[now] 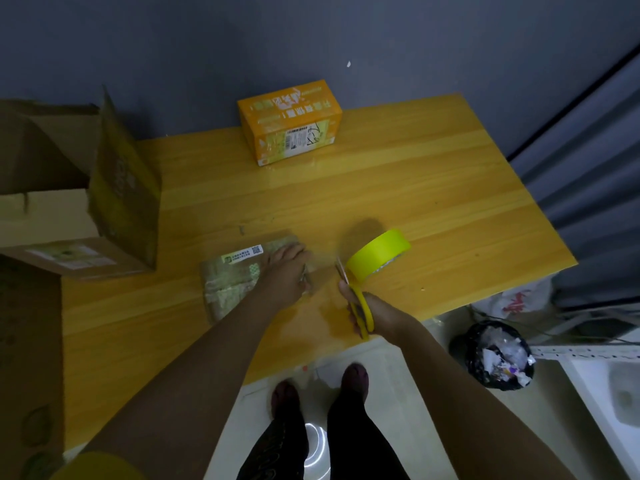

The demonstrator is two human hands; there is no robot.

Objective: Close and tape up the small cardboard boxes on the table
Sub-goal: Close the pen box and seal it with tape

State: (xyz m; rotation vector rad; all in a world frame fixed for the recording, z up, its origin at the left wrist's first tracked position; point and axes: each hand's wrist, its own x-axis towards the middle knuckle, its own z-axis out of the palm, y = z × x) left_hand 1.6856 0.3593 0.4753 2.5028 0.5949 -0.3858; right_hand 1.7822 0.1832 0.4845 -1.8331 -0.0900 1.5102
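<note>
Covering the right end of the small brown box (239, 275), your left hand (285, 275) presses on it near the table's (450, 209) front edge; I cannot tell whether the fingers grip anything. Your right hand (372, 311) holds yellow scissors (360, 306), and its fingers are partly hidden behind the handles. A yellow tape roll (379, 252) stands just beyond. Labels on this box and on the orange box (291, 121) at the back are too blurred to read.
</note>
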